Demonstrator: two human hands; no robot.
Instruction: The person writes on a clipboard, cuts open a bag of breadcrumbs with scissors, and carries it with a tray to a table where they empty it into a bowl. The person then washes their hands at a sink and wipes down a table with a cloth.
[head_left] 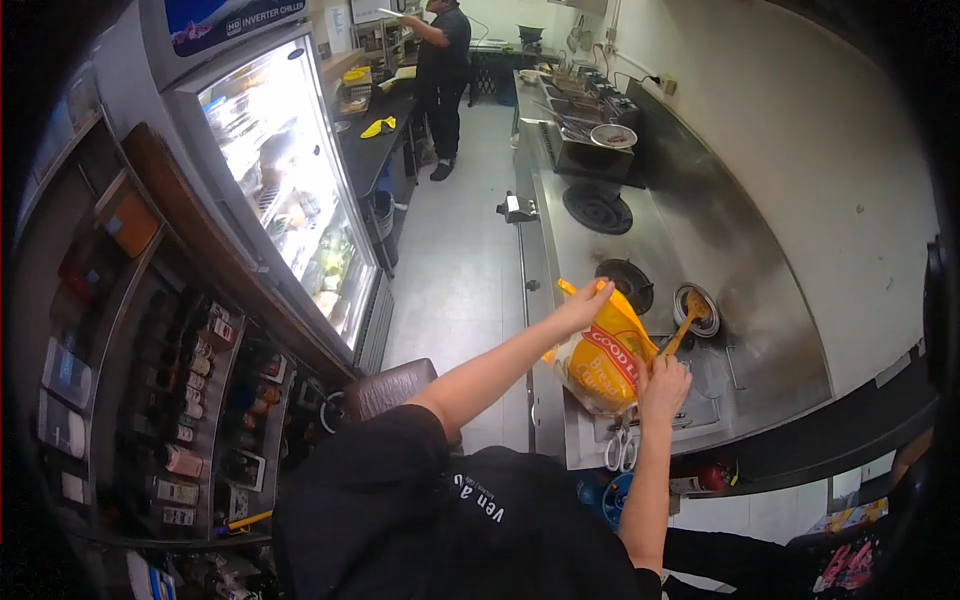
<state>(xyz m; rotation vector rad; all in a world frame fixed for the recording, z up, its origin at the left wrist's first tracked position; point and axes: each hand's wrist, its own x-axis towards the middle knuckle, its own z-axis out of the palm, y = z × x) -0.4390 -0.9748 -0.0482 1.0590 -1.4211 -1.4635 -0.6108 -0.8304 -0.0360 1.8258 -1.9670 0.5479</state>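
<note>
Left hand (585,303) and right hand (664,388) hold a yellow bag (605,362).

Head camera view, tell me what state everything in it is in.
Yellow printed plastic bag: full-looking, tilted, gripped near its top by the left hand
Right hand: at the bag's side, exact grip unclear
Yellow-orange spatula: head in the round metal bowl
Tall glass-fronted chiller: lit inside, stocked
Far round black burner: bare, no flame visible
Yellow cloth: crumpled
</note>
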